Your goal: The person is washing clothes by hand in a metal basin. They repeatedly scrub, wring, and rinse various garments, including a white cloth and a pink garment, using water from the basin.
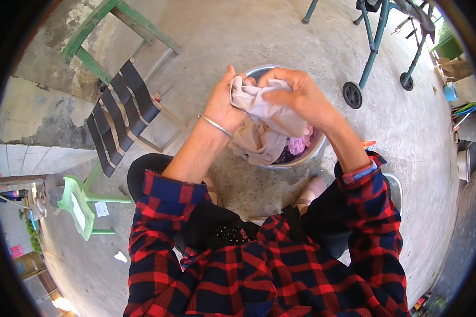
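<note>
Both my hands hold a pale pinkish-beige cloth garment [267, 108] over a round metal basin [316, 150]. My left hand [225, 103], with a bangle at the wrist, grips the cloth's left edge; some of its fingers are hidden behind the fabric. Bent over the top of the cloth, my right hand [301, 98] pinches a fold between thumb and fingers. The lower part of the cloth drapes down into the basin. Beside it in the basin lie a bunched pink piece [300, 141] and some dark patterned fabric [285, 156].
A chair with black straps [122, 108] and a green wooden frame [92, 63] stand to the left. Nearer is a small light-green plastic stool [79, 206]. A wheeled metal frame [373, 53] stands far right. Another metal basin [394, 190] is partly hidden by my right leg.
</note>
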`<control>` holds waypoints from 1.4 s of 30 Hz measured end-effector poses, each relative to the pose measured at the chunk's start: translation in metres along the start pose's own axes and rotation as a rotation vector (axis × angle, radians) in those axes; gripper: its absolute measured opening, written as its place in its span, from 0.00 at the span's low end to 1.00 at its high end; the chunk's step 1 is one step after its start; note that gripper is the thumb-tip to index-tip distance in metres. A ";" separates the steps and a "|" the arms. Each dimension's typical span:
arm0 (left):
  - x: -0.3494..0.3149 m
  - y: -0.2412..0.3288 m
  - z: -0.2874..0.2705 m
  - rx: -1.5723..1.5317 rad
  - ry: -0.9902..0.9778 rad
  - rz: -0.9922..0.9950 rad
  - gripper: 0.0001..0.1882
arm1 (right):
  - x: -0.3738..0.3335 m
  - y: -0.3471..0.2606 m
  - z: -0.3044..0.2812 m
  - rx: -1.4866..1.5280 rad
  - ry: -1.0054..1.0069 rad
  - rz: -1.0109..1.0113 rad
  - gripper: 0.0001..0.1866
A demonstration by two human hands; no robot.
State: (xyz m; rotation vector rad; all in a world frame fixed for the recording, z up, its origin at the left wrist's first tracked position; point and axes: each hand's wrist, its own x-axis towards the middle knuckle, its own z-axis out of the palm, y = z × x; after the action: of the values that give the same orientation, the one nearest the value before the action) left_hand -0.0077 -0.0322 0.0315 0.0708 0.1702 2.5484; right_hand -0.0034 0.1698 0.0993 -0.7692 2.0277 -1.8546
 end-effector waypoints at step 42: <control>0.018 -0.068 0.061 0.382 0.487 0.124 0.20 | 0.006 0.013 0.010 -0.828 0.472 0.054 0.11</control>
State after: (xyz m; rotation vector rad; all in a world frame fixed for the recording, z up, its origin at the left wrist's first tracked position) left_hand 0.0203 0.0408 0.0831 -0.4067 0.8614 2.5755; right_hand -0.0054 0.1587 0.0858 -0.4426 3.1395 -1.1870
